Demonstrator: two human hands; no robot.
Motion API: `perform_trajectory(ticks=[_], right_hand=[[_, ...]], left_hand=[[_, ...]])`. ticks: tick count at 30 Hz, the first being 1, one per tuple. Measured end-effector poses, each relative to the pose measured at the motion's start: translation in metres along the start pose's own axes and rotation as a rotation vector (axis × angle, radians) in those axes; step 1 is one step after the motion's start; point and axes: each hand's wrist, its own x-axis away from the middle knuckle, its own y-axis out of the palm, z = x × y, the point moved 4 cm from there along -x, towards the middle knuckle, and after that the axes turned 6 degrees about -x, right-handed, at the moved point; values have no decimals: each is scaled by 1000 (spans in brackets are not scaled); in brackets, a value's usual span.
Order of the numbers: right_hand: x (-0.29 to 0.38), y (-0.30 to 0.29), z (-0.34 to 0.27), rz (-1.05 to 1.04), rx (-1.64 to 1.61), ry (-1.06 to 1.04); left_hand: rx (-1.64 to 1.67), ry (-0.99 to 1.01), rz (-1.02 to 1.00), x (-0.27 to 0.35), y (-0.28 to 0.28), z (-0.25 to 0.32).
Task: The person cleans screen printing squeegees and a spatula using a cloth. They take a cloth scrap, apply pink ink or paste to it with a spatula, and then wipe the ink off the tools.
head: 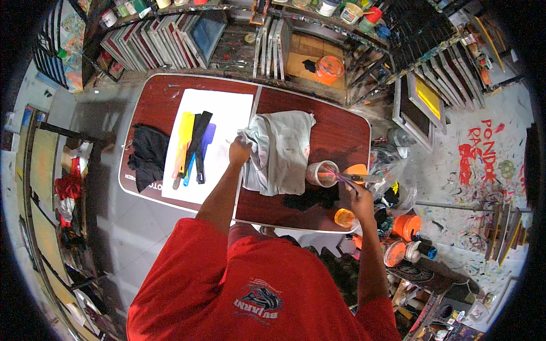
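My left hand grips the bunched left edge of a pale grey cloth, which lies spread on the dark red table. At the cloth's right stands a clear plastic cup. My right hand holds a thin purplish handle that slants into the cup's mouth. Another, paler handle juts from the cup to the right. Left of my left hand, several spatulas, yellow, black, blue and purple, lie in a pile on a white sheet. What the cup holds is hard to make out.
A black cloth lies at the table's left end. An orange lid and a small orange jar sit near its right edge. Framed screens stand on the shelf behind. Orange tubs and clear plastic bags crowd the right.
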Motion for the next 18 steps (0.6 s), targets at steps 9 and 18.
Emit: perform_trajectory(ticks=[9,18], right_hand=[[17,5,7,72,-83,54],[27,-5,-21,204,-231,75]], left_hand=[[106,-42,-96,-29,26,-21],[1228,-533,-225,16,3,-29]])
